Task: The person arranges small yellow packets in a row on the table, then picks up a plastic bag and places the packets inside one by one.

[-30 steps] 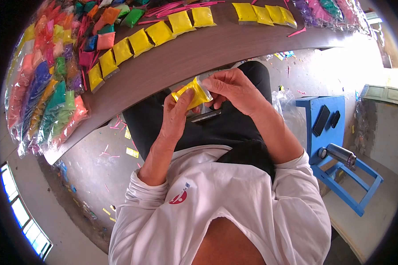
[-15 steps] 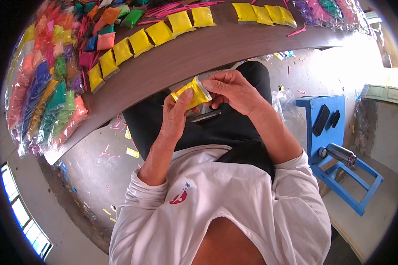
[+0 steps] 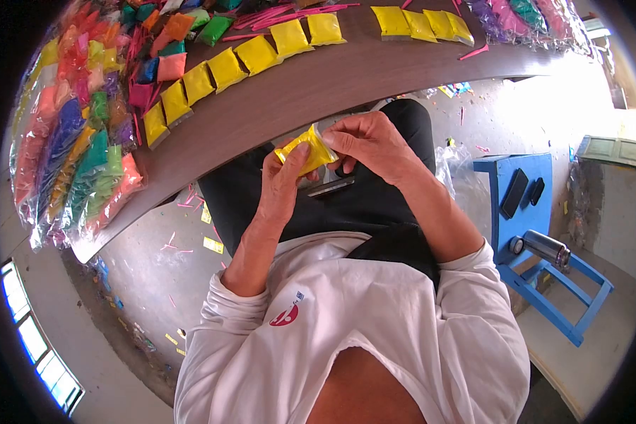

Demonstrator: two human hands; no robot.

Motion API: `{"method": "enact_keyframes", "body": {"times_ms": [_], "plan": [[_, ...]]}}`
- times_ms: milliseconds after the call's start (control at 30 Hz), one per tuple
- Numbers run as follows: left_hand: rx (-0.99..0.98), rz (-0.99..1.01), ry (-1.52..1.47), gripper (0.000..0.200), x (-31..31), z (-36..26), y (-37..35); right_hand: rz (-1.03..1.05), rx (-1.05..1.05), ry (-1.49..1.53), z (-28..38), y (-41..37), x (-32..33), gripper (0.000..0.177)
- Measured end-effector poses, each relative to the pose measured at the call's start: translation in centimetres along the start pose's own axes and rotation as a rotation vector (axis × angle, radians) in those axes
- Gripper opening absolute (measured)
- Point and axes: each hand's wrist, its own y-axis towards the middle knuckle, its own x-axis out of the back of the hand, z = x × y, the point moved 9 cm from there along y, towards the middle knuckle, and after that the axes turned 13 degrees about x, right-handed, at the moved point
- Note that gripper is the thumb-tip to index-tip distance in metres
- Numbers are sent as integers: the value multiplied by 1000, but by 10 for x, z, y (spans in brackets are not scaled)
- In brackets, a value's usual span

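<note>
A small yellow packet [image 3: 308,154] with clear film edges is held above my lap, just off the near edge of the table. My left hand [image 3: 284,180] grips its left side, thumb on top and fingers beneath. At the packet's right end, my right hand [image 3: 364,145] pinches the clear edge between thumb and fingers. A dark flat object [image 3: 330,187] lies on my lap below the hands. On the table [image 3: 261,106] ahead, a curved row of similar yellow packets [image 3: 226,68] runs from left to centre, and a shorter row of yellow packets [image 3: 420,25] lies farther right.
Clear bags of coloured packets [image 3: 85,148] fill the table's left end, and more bags [image 3: 526,21] lie at its far right. Pink plastic sticks [image 3: 290,14] are scattered behind the rows. A blue stool [image 3: 505,212] at my right bears a metal flask [image 3: 544,247] and dark objects.
Both hands keep their hold on the yellow packet, with only a slight shift of the right fingers at its edge. The view has moved very slightly.
</note>
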Motion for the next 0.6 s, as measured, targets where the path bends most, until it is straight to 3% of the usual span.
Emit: {"method": "enact_keyframes", "body": {"times_ms": [433,600], "plan": [[-12,-38,-42,43,1,4,1,19,-77,35,-10,-4,0,31],[-23,-24,-18,47,-1,1,0,11,-86,220,-17,-6,-1,32]]}}
